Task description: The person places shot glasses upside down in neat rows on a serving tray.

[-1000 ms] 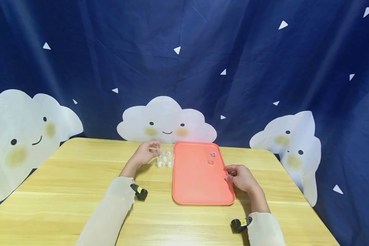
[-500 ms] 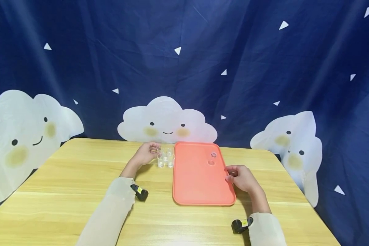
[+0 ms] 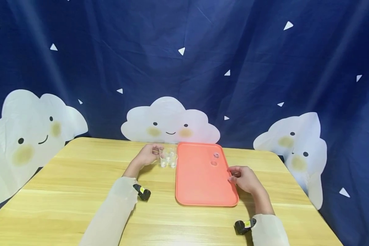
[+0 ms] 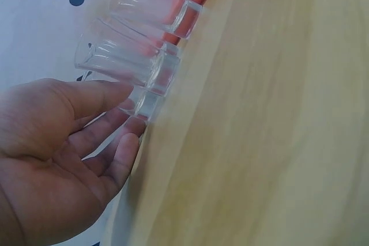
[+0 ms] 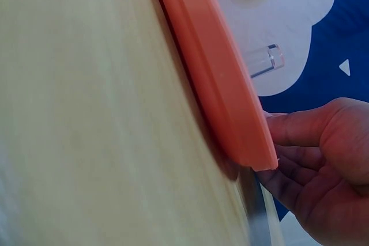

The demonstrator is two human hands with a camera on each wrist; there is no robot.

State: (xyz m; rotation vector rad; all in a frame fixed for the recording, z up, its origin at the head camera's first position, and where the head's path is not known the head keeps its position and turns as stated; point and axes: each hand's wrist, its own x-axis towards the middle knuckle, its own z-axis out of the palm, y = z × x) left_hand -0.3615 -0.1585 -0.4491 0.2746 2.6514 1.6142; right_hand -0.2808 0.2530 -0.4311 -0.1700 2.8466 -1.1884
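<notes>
Several small clear cups [image 3: 173, 161] stand upright, close together, on the wooden table just left of an orange-red tray [image 3: 203, 186]. My left hand [image 3: 147, 154] is at the rear left of this group. In the left wrist view its thumb and fingers pinch a clear cup [image 4: 145, 105], partly hidden by the thumb. On the tray's back right part another clear cup [image 3: 215, 159] stands upside down, its thick base [image 5: 277, 56] up in the right wrist view. My right hand [image 3: 245, 179] holds the tray's right edge, thumb at the rim and fingers at its outer side.
The wooden table [image 3: 80, 191] reaches out on both sides of the tray and in front of it. A dark blue curtain [image 3: 141, 51] with white clouds hangs right behind the table's back edge. Black wrist cameras sit on both sleeves.
The whole head view has shifted slightly, so everything appears a little further right. Both hands, the cups and the tray otherwise keep nearly the same places.
</notes>
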